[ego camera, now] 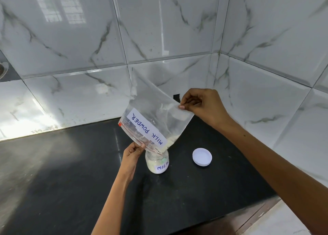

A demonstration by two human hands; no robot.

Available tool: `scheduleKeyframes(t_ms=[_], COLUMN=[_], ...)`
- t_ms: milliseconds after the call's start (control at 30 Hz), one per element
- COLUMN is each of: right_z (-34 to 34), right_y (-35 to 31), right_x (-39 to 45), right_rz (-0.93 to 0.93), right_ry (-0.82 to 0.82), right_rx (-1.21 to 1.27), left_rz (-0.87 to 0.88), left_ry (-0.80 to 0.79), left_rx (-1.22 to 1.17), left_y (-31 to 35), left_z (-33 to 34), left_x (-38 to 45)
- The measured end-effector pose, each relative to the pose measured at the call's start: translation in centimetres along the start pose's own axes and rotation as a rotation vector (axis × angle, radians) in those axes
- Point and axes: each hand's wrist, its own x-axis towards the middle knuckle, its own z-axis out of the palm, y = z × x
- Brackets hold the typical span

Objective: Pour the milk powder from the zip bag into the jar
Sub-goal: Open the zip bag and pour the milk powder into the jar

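Closest to me is the black counter (71, 190), and my two arms reach out over it. My left hand (132, 154) is low, just beside the jar (157, 163). Its thumb and fingers pinch the zip edge of the zip bag (156, 117) and hold that edge right at the jar's mouth. I cannot see the rest of those fingers well, because the bag hides them.

The jar stands upright on the counter. It has a little label that says MILK. It looks more than half full of pale powder, so I think a lot of the pouring is done.

The white lid (202, 156) lies flat on the counter, near the jar on its right side but not touching it. The jar is open.

Higher up and farther away, my right hand (200, 105) holds the bottom corner of the bag up in the air. The thumb and first fingers pinch the thin plastic, and the other fingers are curled in. So the bag hangs upside down and tilted, with its open end down in the jar. The label on it reads MILK POWDER, upside down to me.

Most of the bag looks clear and empty. A small heap of powder (171, 140) sits in the low corner near the jar's mouth, and a bit of dust clings to the sides.

What is left, I think, is to shake out that last bit. The lid is not on.

Behind it all is the shiny white tiled wall (159, 30).
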Motion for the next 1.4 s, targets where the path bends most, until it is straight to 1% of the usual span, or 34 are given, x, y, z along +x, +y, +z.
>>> scheduleKeyframes(t_ms=[167,233,333,400,500,733,833,933,967,1067,1167,1267,1367,1400], right_z=[0.3,0.0,0.0,-0.1,0.0,-0.9,-0.6,-1.0,-0.9,-0.6,-0.9,-1.7,-1.4,-1.4], right_y=[-0.2,0.0,-0.1,0.0,0.0,0.8,0.6,1.0,1.1,1.8,2.5,3.0,2.7,2.7], right_x=[-0.2,-0.2,-0.5,-0.5,-0.9,-0.9,-0.9,-0.3,-0.3,-0.8,-0.9,-0.6,-0.8,-0.9], right_rz=[0.008,0.025,0.036,0.055,0.067,0.105,0.077,0.078,0.078,0.092,0.109,0.113,0.087,0.085], right_ry=[-0.02,0.014,-0.024,0.008,-0.026,0.018,-0.025,0.049,0.045,0.006,0.027,0.085,0.044,0.053], right_rx=[0.01,0.038,0.059,0.104,0.12,0.172,0.118,0.132,0.12,0.073,0.047,0.055,0.012,0.011], left_rz=[0.008,0.013,0.02,0.032,0.041,0.067,0.084,0.093,0.089,0.064,0.039,0.035,0.025,0.019], left_ry=[0.033,0.048,0.059,0.054,0.056,0.092,0.118,0.131,0.135,0.125,0.101,0.076,0.076,0.074], left_rx=[0.007,0.009,0.004,-0.005,-0.008,0.028,0.035,0.033,0.036,0.035,0.049,0.073,0.065,0.064], left_y=[-0.1,-0.1,-0.2,-0.1,-0.1,-0.5,-0.7,-0.7,-0.7,-0.7,-0.6,-0.4,-0.4,-0.4], left_z=[-0.1,-0.1,-0.2,-0.1,0.0,0.3,0.5,0.7,0.9,1.2,1.3,1.2,1.0,0.9], left_x=[-0.1,-0.1,-0.3,-0.3,-0.4,-0.7,-0.8,-0.6,-0.6,-0.6,-0.6,-0.4,-0.4,-0.4])
